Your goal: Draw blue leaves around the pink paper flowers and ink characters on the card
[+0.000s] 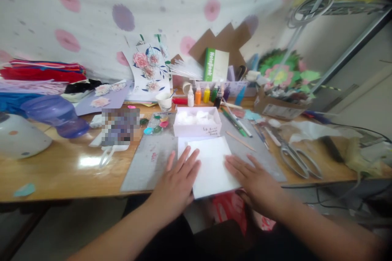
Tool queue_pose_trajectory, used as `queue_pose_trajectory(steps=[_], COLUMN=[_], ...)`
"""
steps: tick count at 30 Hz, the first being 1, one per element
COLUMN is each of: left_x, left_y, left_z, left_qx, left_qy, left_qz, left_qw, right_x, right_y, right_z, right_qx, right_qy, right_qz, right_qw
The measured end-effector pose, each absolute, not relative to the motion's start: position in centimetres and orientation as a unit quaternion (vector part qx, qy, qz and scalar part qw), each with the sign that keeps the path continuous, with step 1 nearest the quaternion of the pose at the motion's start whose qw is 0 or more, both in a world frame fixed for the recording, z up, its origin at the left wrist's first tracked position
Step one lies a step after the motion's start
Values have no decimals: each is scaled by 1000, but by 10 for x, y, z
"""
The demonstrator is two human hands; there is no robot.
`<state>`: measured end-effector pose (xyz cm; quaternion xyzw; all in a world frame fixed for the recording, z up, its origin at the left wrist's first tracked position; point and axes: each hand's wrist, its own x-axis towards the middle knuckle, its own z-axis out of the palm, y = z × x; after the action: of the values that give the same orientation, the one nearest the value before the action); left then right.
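Observation:
A blank white sheet of paper [212,163] lies at the front edge of a grey mat [143,167], its near end reaching slightly past the table edge. My left hand [179,177] rests with fingers spread over the sheet's left side. On the right side, the outstretched fingers of my right hand [248,173] lie flat on the paper's edge. Both hands are open, pressing from above. Right behind the sheet stands a shallow white box [197,128] with white, fluffy-looking contents and handwriting on its front.
Scissors [295,159] lie right of the mat. Markers [235,122] and a wooden stick [241,141] are behind my right hand. Small paint bottles [198,96] and a paper cup [164,101] line the back. Paint blobs [157,124] sit at the mat's back left; a purple container [58,114] stands farther left.

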<state>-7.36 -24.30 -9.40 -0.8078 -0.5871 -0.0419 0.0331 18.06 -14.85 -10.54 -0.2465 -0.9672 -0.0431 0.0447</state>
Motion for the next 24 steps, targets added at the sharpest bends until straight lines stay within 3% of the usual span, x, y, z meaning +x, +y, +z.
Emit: queue_pose_trajectory(steps=[9,18,21,24], left_x=[-55,-67,-73,-82], left_y=[-239,-229,-229,-226], left_z=[-105,-88,-80,-76], left_qx=[-835,-810,-791,-709], left_qy=[-474,-513,-553,-632], left_qz=[-267,-283,-250,-225], left_qw=[81,8,-73,-217], right_x=[173,174,172,162], right_y=[-150,-129,-125,-125], right_z=[-99,-91,-88,-80], right_qx=[-225,-203,-217,-321], right_qy=[-966,-958,-936,-884], right_qz=[-48,66,170,287], right_qw=[120,192,219,184])
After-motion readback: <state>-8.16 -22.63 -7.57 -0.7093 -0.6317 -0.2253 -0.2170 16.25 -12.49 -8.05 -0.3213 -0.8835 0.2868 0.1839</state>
